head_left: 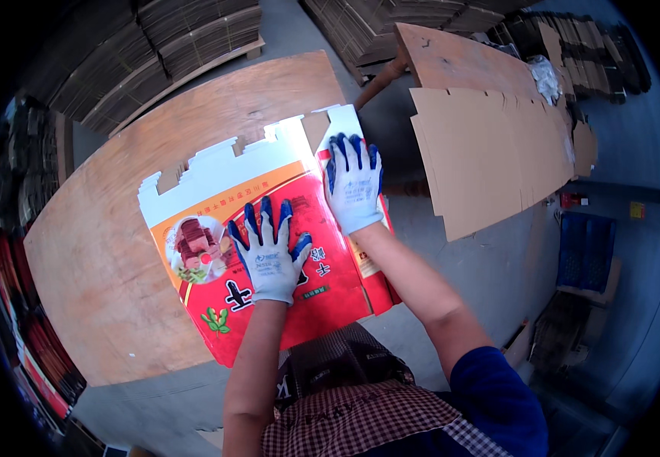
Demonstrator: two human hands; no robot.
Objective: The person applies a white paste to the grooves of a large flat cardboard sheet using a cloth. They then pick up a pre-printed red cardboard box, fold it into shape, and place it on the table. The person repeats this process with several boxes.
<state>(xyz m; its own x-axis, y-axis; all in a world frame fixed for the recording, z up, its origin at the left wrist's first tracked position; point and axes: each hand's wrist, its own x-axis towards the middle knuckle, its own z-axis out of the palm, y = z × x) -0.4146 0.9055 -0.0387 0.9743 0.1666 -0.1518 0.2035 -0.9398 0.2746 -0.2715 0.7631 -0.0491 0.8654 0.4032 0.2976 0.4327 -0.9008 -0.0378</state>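
A flat printed cardboard box blank (pixel 314 308), red and orange with a picture of food, lies on the wooden table (pixel 109 305) before me. White notched flaps run along its far edge. My left hand (pixel 270 255), in a white glove with blue fingertips, rests flat on the red panel, fingers spread. Farther right, my right hand (pixel 354 183) wears a matching glove and lies flat near the blank's right edge, its fingers stretched toward the white flaps. Neither hand is closed around anything. Whether more blanks lie under the top one is hard to see.
To the right, plain brown cardboard sheets (pixel 490 156) lie on a second wooden table (pixel 459 57). Bundled cardboard stacks (pixel 208 46) stand on pallets beyond my table. Red printed cardboard (pixel 36 343) is stacked at the left. A blue plastic crate (pixel 585 251) stands at the far right.
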